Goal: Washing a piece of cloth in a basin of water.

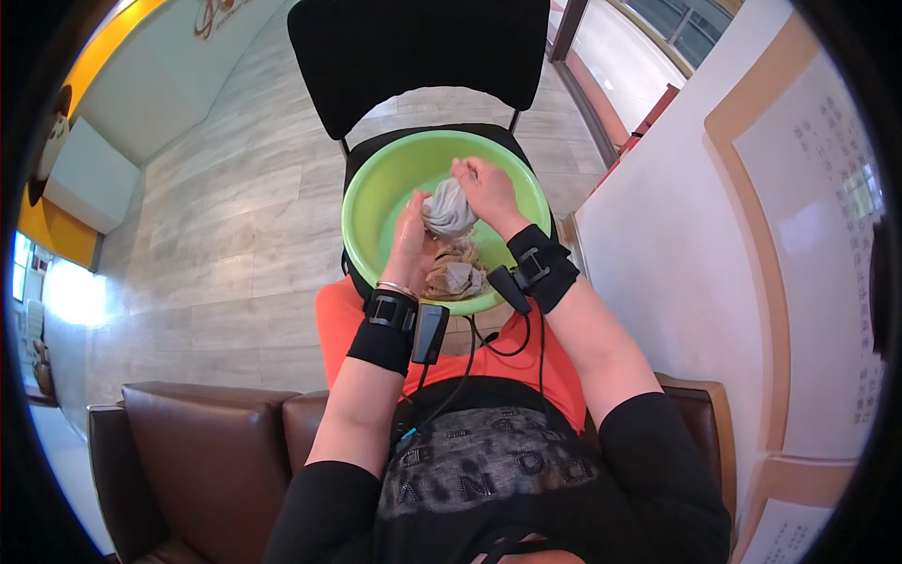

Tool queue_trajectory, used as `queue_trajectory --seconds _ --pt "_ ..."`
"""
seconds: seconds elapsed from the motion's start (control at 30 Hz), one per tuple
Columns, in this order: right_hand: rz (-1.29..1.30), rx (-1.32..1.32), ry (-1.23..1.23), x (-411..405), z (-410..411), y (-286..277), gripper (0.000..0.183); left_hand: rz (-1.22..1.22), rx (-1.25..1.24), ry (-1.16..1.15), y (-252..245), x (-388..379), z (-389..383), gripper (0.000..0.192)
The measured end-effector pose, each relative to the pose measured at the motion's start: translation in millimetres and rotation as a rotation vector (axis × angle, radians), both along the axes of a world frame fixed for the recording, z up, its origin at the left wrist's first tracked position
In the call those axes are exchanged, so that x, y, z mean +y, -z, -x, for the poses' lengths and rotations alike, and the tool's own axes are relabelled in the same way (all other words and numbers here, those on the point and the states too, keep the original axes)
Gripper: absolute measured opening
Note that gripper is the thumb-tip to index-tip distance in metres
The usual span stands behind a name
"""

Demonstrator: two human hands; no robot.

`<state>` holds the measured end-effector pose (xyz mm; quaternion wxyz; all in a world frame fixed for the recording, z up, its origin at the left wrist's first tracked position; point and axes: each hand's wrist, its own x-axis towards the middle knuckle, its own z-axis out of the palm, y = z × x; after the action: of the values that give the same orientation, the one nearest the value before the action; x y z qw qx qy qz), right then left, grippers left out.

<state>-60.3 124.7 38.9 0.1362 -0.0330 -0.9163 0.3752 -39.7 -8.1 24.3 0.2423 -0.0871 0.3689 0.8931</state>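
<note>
A light grey cloth [449, 209], bunched and twisted, is held between my two hands over a green plastic basin [361, 204]. My left hand [409, 236] grips its left side, and my right hand [487, 192] pinches its upper right part. Below it, a crumpled tan-brown cloth [456, 273] with a paler patch lies against the near wall of the basin. Part of this second cloth is hidden behind my left hand and wrist. Whether there is water in the basin I cannot tell.
The basin stands on a black chair [423, 49] before my knees. I sit on a brown leather sofa [204, 458]. A white wall with framed boards [796, 268] rises close on the right. Cables [473, 345] hang from black wrist-mounted devices [430, 333].
</note>
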Motion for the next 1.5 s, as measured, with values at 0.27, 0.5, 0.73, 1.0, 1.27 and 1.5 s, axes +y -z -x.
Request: queue_trajectory --seconds 0.27,0.5,0.73,1.0,1.27,1.5 --pt "0.340 0.173 -0.271 -61 -35 -25 0.031 -0.201 0.121 -0.103 35 -2 19 0.046" --pt "-0.063 0.293 -0.145 -56 -25 -6 0.035 -0.113 0.047 -0.107 -3 6 -11 0.044" --pt "-0.181 0.276 -0.027 -22 3 -8 0.035 0.003 0.082 -0.183 5 10 11 0.040" --pt "0.276 0.126 -0.255 -2 -39 -23 0.022 -0.385 0.033 -0.221 21 -10 23 0.042" --pt "0.355 0.187 -0.138 -6 -38 9 0.033 -0.504 0.125 -0.107 15 -4 20 0.034" --pt "0.323 -0.147 -0.222 12 -21 10 0.034 -0.491 0.180 0.009 7 -15 6 0.057"
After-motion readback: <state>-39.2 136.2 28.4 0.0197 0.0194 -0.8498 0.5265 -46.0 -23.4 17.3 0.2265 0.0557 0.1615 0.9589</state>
